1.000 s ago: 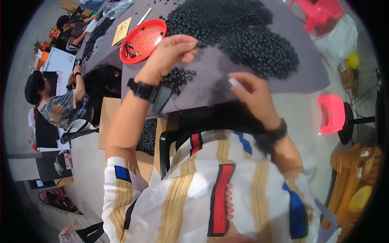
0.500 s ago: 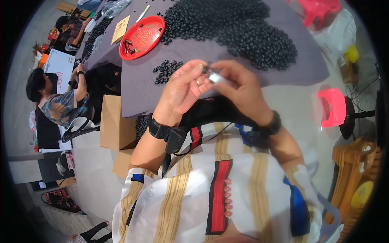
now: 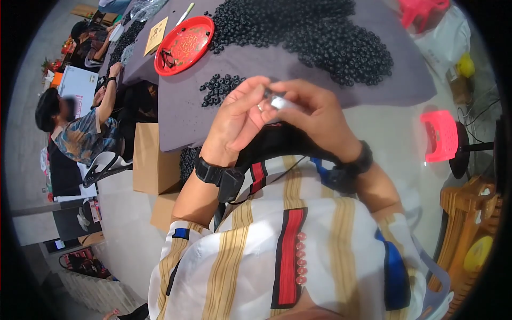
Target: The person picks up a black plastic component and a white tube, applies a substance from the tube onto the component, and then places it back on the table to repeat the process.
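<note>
Both my hands meet over the near edge of the grey-clothed table. My left hand (image 3: 239, 114) pinches a small black bead (image 3: 268, 92) between thumb and fingertips. My right hand (image 3: 322, 114) grips a small, shiny silvery-white piece (image 3: 281, 103), blurred, with its tip against or very close to the bead; its exact kind cannot be made out. Just beyond my left hand lies a small group of black beads (image 3: 217, 89). A much larger heap of black beads (image 3: 341, 50) spreads across the far side of the cloth.
A red round tray (image 3: 192, 44) with dark-framed glasses (image 3: 168, 58) stands at the far left, beside a tan card (image 3: 156, 36). Cardboard boxes (image 3: 153, 160) stand left of me. A pink stool (image 3: 440, 136) is at right. Another person (image 3: 80, 133) sits at left.
My hands keep nearly the same hold, with the silvery piece tilting slightly at the bead. The view has shifted a little. At left, the other person's arm has reached farther toward the table.
</note>
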Motion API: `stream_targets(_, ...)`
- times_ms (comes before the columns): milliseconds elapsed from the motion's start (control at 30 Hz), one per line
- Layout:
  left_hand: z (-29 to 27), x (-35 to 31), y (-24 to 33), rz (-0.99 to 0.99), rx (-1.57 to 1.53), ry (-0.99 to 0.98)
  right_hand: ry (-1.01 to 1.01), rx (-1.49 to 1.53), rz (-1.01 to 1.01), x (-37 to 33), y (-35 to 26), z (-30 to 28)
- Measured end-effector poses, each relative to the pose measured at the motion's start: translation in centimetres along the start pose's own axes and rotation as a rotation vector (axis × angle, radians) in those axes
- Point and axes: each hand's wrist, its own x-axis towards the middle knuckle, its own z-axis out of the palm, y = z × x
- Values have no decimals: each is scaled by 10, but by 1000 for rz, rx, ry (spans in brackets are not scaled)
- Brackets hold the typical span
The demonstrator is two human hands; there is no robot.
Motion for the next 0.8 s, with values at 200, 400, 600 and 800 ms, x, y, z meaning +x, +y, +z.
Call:
stream_targets(200, -4, -4, -2, 45, 49, -20, -12, 23, 13, 1, 0, -1)
stream_targets(400, -10, 0, -8, 31, 47, -43, 2, 35, 91, 4, 13, -6)
stream_targets(600, -7, 8, -6, 28, -30, -28, 3, 11, 102, 3, 6, -3)
stream_targets(800, -5, 5, -7, 38, 10, 9, 3, -37, -2, 0, 14, -1)
